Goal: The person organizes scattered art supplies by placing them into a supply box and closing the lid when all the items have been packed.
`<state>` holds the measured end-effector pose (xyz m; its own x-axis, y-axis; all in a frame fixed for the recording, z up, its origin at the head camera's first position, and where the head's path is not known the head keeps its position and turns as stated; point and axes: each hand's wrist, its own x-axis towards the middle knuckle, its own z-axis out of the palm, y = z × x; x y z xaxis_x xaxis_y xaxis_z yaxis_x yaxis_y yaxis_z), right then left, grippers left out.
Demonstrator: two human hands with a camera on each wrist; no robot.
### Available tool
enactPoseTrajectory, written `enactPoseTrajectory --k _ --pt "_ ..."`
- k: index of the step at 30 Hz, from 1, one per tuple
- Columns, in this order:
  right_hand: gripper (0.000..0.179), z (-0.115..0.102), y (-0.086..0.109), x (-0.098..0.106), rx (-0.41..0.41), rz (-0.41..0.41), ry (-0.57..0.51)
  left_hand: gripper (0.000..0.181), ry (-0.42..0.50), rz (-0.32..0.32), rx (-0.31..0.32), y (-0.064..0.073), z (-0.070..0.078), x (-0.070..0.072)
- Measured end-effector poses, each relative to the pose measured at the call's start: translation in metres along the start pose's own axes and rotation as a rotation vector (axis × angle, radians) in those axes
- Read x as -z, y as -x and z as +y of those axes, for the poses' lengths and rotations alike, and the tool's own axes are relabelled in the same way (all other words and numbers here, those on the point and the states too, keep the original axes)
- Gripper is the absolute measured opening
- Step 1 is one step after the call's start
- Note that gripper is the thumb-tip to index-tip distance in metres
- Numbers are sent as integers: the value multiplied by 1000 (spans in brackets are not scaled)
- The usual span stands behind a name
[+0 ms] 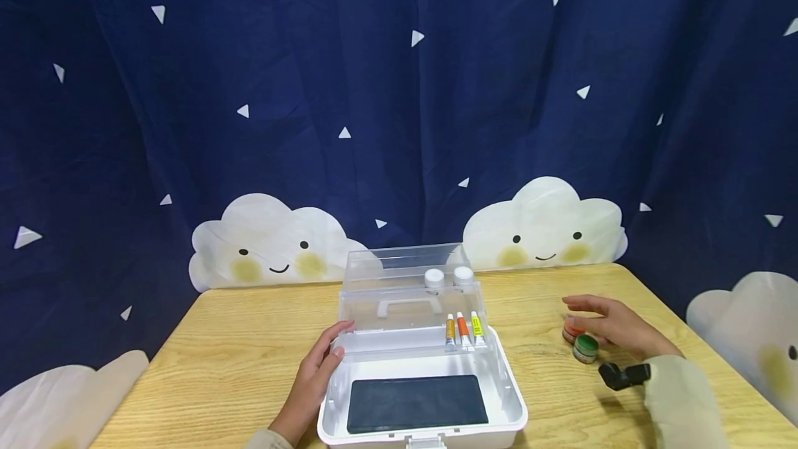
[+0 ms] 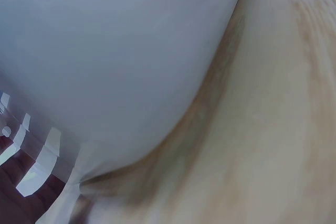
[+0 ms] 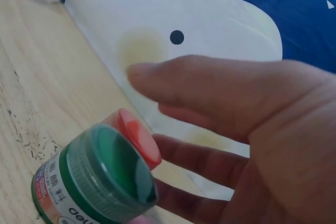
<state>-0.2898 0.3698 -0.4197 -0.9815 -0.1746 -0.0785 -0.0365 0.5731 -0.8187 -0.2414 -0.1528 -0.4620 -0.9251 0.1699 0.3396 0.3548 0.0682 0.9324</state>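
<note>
A white plastic storage box (image 1: 514,404) with a clear lid raised stands on the table. My left hand (image 1: 312,373) rests against its left side, fingers fairly straight near the hinge and thumb by the rim. Only dark fingers (image 2: 31,190) show at the corner of the left wrist view. My right hand (image 1: 623,328) is beside two paint jars, its fingers extended around the red-lidded jar (image 3: 142,140); whether they touch it is unclear. In front of it stands the green-lidded jar (image 3: 118,166), with a label on its side.
Three paint tubes (image 1: 463,330), brown, orange and yellow, lie at the box's back right. Two white-lidded jars (image 1: 434,278) show behind the clear lid (image 1: 374,300). A dark rectangular panel (image 1: 418,404) lies in the box. A blue curtain (image 1: 386,123) hangs behind the wooden table (image 1: 249,338).
</note>
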Motion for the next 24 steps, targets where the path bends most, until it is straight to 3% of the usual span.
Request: enactPoseTrajectory --k 12,24 --pt "62 5 -1 -5 -11 -41 -38 36 -42 27 6 0 0 -1" --pt "46 6 -6 -8 45 -9 81 36 -57 26 -12 0 1 -1"
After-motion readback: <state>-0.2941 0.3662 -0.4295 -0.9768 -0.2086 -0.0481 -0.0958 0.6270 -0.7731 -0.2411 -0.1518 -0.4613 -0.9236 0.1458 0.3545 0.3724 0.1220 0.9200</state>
